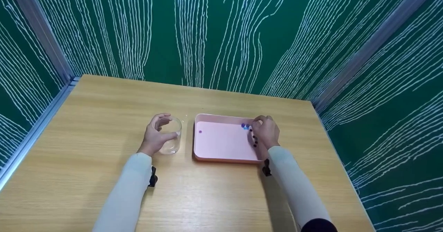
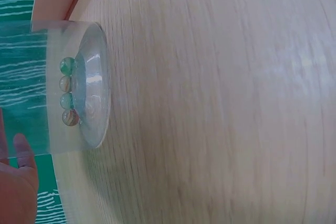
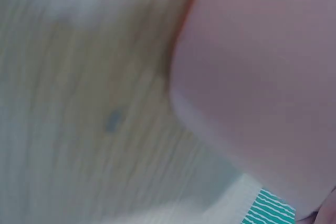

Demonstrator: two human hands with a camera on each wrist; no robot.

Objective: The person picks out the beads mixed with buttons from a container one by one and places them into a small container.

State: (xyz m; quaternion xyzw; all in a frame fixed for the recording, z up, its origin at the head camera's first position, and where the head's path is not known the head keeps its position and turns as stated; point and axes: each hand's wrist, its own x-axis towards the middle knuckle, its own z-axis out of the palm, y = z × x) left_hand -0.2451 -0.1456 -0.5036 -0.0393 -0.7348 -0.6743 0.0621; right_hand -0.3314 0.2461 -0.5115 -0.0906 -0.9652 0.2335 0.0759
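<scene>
My left hand (image 1: 154, 137) is curled round a clear drinking glass (image 1: 171, 149), thumb on the near side and fingers behind it. Several glass marbles (image 2: 66, 66), greenish and brownish, lie at the bottom of the glass in the left wrist view. Over the right end of a shallow pink tray (image 1: 221, 161) is my right hand (image 1: 266, 131), its fingers bent down inside the rim. The fingertips are partly hidden, so whether they pinch something is unclear. Small dark balls (image 1: 255, 142) and blue ones (image 1: 243, 125) lie in the tray beside that hand.
A single purple ball (image 1: 200, 131) lies at the tray's left end. The tray and glass stand apart on a wooden table (image 1: 207, 197). Green panels (image 1: 162, 52) with white wavy lines rise behind the table and at both sides. The right wrist view shows mostly the tray's outer wall (image 3: 252, 77).
</scene>
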